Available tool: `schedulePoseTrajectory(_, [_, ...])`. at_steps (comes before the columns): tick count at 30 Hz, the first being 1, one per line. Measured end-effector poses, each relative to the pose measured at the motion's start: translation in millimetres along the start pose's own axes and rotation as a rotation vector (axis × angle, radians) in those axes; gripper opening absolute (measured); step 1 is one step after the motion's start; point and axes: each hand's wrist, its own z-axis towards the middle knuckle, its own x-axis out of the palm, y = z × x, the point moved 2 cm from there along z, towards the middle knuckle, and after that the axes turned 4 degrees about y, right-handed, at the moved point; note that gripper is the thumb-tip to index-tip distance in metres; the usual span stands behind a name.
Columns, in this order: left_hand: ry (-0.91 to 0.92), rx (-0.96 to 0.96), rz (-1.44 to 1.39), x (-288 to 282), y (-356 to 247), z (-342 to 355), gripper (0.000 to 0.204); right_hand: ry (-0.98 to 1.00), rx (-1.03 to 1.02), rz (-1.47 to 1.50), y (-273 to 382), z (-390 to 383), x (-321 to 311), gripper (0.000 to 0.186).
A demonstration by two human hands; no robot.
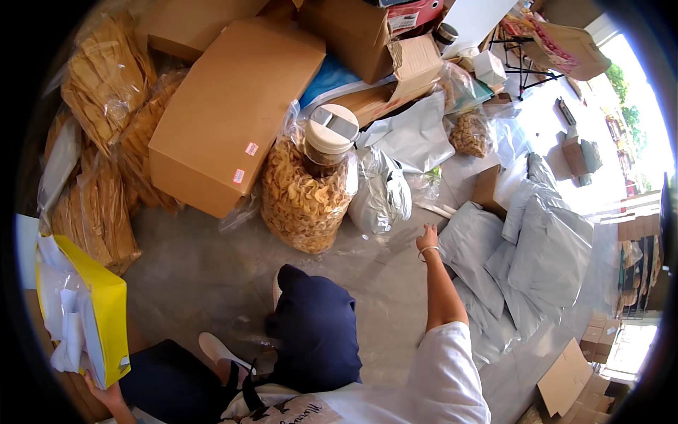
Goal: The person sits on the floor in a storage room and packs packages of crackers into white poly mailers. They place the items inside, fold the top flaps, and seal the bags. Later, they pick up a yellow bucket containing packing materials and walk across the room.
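Note:
At the lower left my left hand (106, 392) is closed on the bottom corner of a yellow box (109, 318) with an open side. White paper or plastic shows inside it, and part of the hand is hidden behind the box. My right arm stretches forward over the floor. Its hand (427, 238), with a pale bracelet at the wrist, has loosely bent fingers and holds nothing I can see. Close to that hand lie grey plastic mailing bags (472, 244) and a thin white stick-like piece (439, 210). A crumpled silver bag (381, 194) stands to its left.
A big clear bag of tan dried pieces (304, 205) stands ahead, near a jar with a cream lid (330, 134). Large cardboard boxes (226, 113) and bags of brown sheet-like goods (106, 78) crowd the far left. More cardboard (565, 378) lies at lower right.

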Motion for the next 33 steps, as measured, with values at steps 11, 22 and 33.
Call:
schedulePoseTrajectory(11, [-0.350, 0.018, -0.224, 79, -38, -73, 0.053, 0.297, -0.041, -0.355, 16, 73, -3, 0.042])
schedulePoseTrajectory(22, [-0.326, 0.041, -0.318, 128, -13, -101, 0.059, 0.301, -0.055, -0.291, 6, 84, -1, 0.026])
schedulePoseTrajectory(33, [-0.233, -0.027, -0.380, 129, -11, -102, 0.063, -0.241, -0.462, 0.316, 84, -123, 0, 0.029])
